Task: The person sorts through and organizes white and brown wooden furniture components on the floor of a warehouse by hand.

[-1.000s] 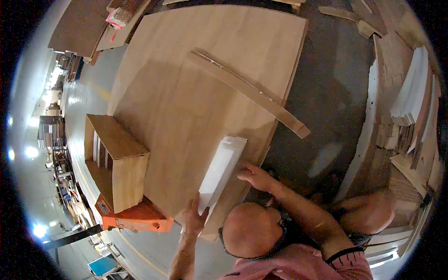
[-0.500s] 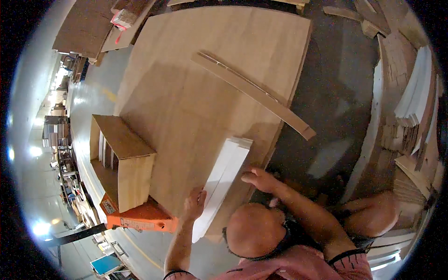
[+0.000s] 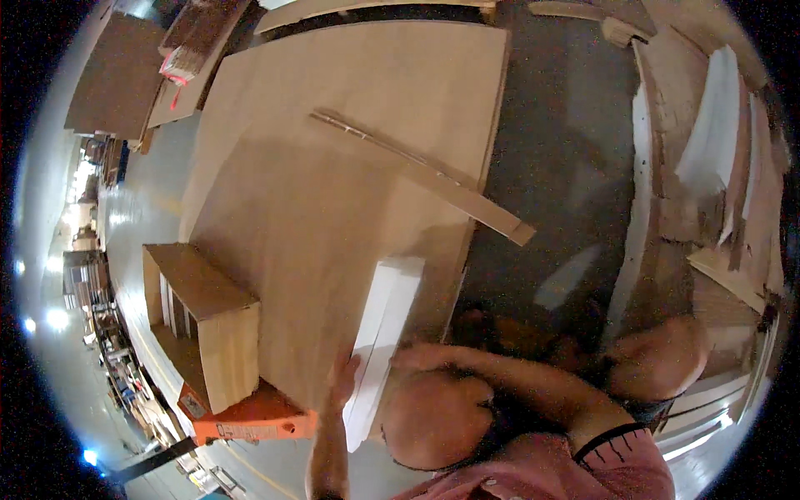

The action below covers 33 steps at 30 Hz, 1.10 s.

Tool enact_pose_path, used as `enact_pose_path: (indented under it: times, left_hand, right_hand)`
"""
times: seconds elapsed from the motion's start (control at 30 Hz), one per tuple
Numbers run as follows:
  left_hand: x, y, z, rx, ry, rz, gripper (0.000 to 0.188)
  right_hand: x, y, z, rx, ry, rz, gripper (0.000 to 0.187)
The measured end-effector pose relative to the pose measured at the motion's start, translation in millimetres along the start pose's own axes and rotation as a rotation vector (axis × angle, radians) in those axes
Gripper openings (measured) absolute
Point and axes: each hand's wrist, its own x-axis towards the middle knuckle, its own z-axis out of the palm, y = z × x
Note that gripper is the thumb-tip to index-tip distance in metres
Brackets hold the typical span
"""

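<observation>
A bundle of long white strips (image 3: 383,329) lies lengthwise on the broad brown board (image 3: 275,225), pointing toward me. At its left edge, my left hand (image 3: 342,379) rests with the fingers stretched along the side. My right hand (image 3: 422,357) reaches in from the right, its fingertips at the opposite edge; they are a little blurred, and I cannot tell how firmly they press. Farther off, a long narrow brown strip (image 3: 425,175) lies slantwise across the board, its right end jutting past the edge.
An open-sided wooden box (image 3: 229,358) stands at the left by an orange pallet-jack body (image 3: 258,417). Stacked brown panels (image 3: 117,75) are at the far left. White sheets (image 3: 712,125) and wooden boards (image 3: 667,158) lie along the right. My bent knees (image 3: 437,417) are close below.
My right hand has moved down and left to the edge of the white strips. The left hand stays alongside them. The whole view has shifted, so the board appears farther left.
</observation>
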Motion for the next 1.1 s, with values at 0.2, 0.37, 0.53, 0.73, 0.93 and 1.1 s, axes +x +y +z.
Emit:
enact_pose_path:
  times: [0.2, 0.37, 0.53, 0.73, 0.93, 1.1]
  left_hand:
    - [12, -62, 9, -0.036, -0.101, -0.096, 0.040]
    - [54, -44, 55, -0.142, -0.131, -0.031, 0.038]
    - [108, -51, 108, -0.360, -0.052, -0.013, 0.033]
    - [135, 26, 145, -0.276, -0.050, 0.020, 0.036]
    - [152, 57, 154, -0.227, -0.062, 0.045, 0.038]
    - [158, 76, 159, -0.205, -0.068, 0.065, 0.040]
  right_hand:
    - [-43, -101, 0, -0.021, 0.152, 0.248, 0.062]
    - [-60, -88, -28, 0.150, 0.770, 0.004, 0.061]
    - [-29, -33, -20, -0.250, 1.067, -0.198, 0.065]
    - [-87, -67, -30, -0.053, 0.741, 0.058, 0.088]
    - [-102, -37, -20, 0.054, 0.091, 0.282, 0.085]
    - [-107, -39, -26, 0.063, 0.030, 0.223, 0.084]
